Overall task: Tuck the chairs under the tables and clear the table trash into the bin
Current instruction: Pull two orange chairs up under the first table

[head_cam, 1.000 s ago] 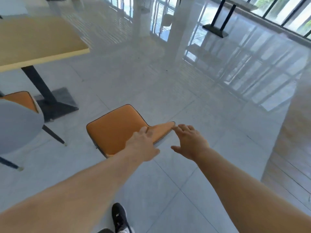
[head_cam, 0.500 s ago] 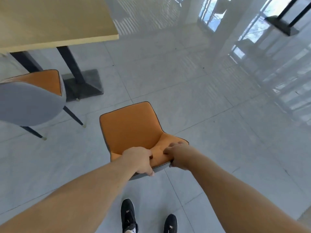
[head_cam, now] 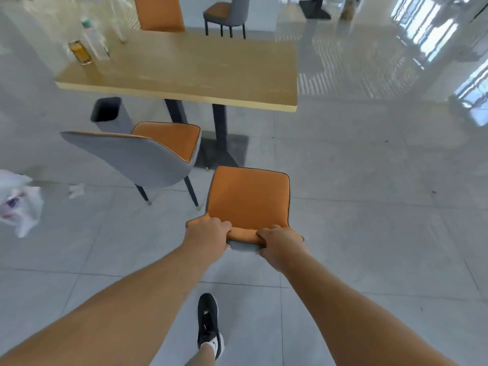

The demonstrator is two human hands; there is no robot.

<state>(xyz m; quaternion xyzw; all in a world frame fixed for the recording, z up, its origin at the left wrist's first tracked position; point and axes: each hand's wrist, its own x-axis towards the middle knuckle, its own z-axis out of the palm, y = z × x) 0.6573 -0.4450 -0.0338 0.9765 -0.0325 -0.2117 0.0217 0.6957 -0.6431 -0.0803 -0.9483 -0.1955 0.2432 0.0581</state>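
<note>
An orange-seated chair (head_cam: 248,196) stands on the floor just short of the wooden table (head_cam: 190,72), facing it. My left hand (head_cam: 208,232) and my right hand (head_cam: 280,240) both grip the top of its backrest. A second grey-backed chair (head_cam: 148,151) with an orange seat stands to the left, angled, partly under the table. On the table's far left corner stand a can (head_cam: 79,52) and clear plastic bottles (head_cam: 96,43), blurred. A grey bin (head_cam: 109,114) stands under the table's left side.
A white plastic bag (head_cam: 19,200) and a crumpled paper (head_cam: 77,190) lie on the floor at left. The table's black post and base (head_cam: 221,146) sit ahead of the held chair. More chairs (head_cam: 227,15) stand beyond the table. Open tiled floor lies to the right.
My hands went from reaching to gripping the chair's backrest. The chair has turned toward the table, and the view has swung up so the table, bin and trash show.
</note>
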